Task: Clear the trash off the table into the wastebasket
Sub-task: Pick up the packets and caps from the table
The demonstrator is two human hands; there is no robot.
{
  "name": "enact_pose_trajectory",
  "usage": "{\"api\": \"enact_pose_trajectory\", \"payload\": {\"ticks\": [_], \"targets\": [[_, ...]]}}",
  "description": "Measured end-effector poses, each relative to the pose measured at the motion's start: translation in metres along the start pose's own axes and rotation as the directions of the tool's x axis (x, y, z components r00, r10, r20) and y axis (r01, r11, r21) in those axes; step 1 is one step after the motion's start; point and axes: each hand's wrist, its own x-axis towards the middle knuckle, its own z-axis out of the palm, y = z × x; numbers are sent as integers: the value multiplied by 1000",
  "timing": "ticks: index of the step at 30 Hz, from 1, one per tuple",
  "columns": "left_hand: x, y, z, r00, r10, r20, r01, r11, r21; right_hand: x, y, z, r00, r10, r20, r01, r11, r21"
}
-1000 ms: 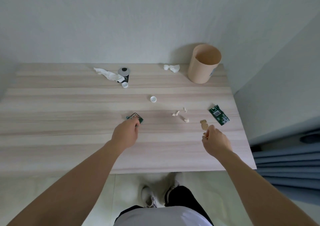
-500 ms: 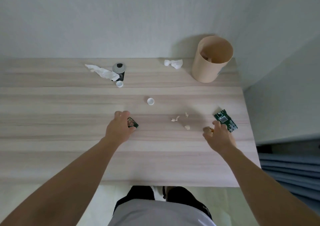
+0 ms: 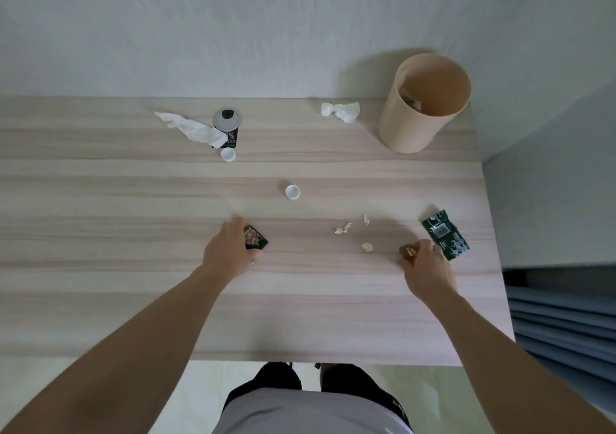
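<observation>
A tan wastebasket (image 3: 410, 127) stands at the table's far right corner with some scraps inside. My left hand (image 3: 230, 253) is curled over a small dark green snack packet (image 3: 256, 238) near the table's middle, fingers closed on it. My right hand (image 3: 428, 267) pinches a small brown wrapper (image 3: 408, 253), just left of a second green packet (image 3: 445, 235) lying flat. Three pale crumpled scraps (image 3: 366, 246) lie between my hands. Two white bottle caps (image 3: 292, 192) sit farther back.
A crumpled white tissue (image 3: 341, 111) lies by the wastebasket. A long white tissue (image 3: 190, 128) leans against a black can (image 3: 228, 125) at the back. The wooden table (image 3: 100, 200) ends on the right beside a grey wall and blue slatted surface (image 3: 566, 320).
The view has shifted forward over the table. My left hand has closed over the small green packet. My right hand keeps the brown wrapper and has moved toward the right-hand green packet.
</observation>
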Motion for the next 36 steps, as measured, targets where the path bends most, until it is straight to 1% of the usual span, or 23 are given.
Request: {"api": "enact_pose_trajectory", "payload": {"ticks": [7, 12, 16, 19, 22, 26, 30, 33, 36], "targets": [[4, -1, 5, 999, 37, 28, -39, 998, 55, 7, 1, -2, 1000, 21, 4, -21, 999, 31], [-2, -2, 11, 999, 52, -5, -52, 997, 53, 8, 0, -4, 1000, 3, 8, -3, 1000, 25], [-10, -2, 15, 999, 33, -11, -33, 999, -9, 3, -1, -2, 999, -18, 29, 16, 998, 57], [-15, -1, 14, 996, 54, -64, -59, 995, -76, -1, -2, -1, 999, -33, 29, 31, 997, 69], [-18, 4, 10, 995, 52, -82, -59, 994, -87, -4, -2, -1, 997, -57, 56, 55, 997, 46], [-18, 6, 9, 997, 21, -79, -25, 999, -48, -7, -3, -4, 994, -67, 89, 66, 998, 17], [-22, 9, 7, 992, 63, -105, -71, 995, -75, -10, -5, -8, 992, -78, 104, 76, 997, 16], [-28, 11, 6, 989, 58, -133, -74, 990, -120, -12, -7, -13, 991, -81, 105, 80, 997, 13], [-35, 14, 2, 990, 57, -126, -79, 982, -170, -14, -9, -17, 991, -86, 102, 85, 996, 17]]}}
